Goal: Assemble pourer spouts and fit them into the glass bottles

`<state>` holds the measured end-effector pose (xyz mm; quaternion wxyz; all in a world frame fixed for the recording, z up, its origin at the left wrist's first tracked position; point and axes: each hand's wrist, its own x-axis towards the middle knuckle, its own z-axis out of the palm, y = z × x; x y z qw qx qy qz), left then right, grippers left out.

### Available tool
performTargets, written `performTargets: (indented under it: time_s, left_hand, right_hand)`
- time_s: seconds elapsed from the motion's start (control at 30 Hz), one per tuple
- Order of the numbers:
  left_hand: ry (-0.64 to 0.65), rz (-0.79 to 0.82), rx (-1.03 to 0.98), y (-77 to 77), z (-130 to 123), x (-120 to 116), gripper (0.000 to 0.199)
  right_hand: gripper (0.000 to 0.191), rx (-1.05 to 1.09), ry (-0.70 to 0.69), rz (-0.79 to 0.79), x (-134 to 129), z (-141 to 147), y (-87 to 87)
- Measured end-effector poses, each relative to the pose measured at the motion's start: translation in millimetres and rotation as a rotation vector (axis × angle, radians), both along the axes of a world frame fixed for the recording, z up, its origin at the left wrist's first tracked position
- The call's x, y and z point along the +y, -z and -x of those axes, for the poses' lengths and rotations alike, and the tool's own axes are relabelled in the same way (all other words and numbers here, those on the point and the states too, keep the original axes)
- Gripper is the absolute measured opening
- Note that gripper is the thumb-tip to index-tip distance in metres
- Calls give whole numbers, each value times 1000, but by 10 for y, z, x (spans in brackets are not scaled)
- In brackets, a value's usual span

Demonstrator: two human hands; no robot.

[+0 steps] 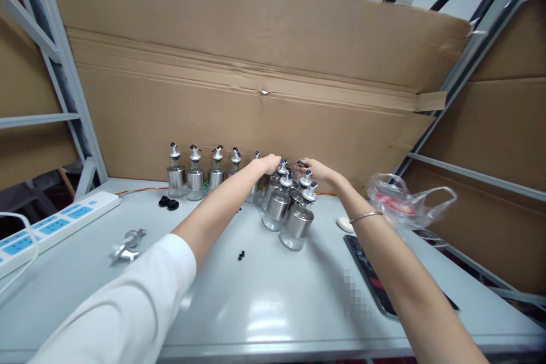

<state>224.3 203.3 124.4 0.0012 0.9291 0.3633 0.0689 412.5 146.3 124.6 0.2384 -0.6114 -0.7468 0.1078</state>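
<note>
My left hand (269, 164) reaches to the back of a cluster of glass oil bottles with steel sleeves and pourer tops. Its fingers are largely hidden beside a rear bottle (282, 167). Across the cluster, my right hand (316, 169) has its fingers curled at the black-tipped pourer of another oil bottle (302, 164), whose body is mostly hidden. Nearest to me stand two upright bottles, one in front (297, 226) and one to its left (276, 208). More such bottles line the cardboard to the left, including one at the far end (176, 175).
On the left lie a power strip (60, 228), shiny metal parts (128, 245) and black caps (169, 203). Small black pieces (241, 256) are mid-table. A dark tablet-like device (371, 278), white round object (345, 224) and clear plastic bag (403, 202) are on the right. Cardboard (239, 119) walls the back.
</note>
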Motion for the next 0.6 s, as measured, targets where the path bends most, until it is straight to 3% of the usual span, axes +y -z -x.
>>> performTargets:
  time_s: [0.17, 0.3, 0.43, 0.6]
  left_hand:
    - [-47, 4, -51, 25, -12, -25, 33]
    - [-65, -21, -142, -51, 18, -117, 34]
    - [-77, -74, -294, -249, 71, -228, 25]
    - [-95, -124, -483, -581, 165, -365, 35]
  right_hand:
    - [15, 8, 27, 86, -57, 10, -36]
    - [10, -41, 73, 126, -38, 6, -62]
    - [11, -131, 143, 147, 2, -50, -113]
    - [13, -240, 211, 157, -67, -163, -175]
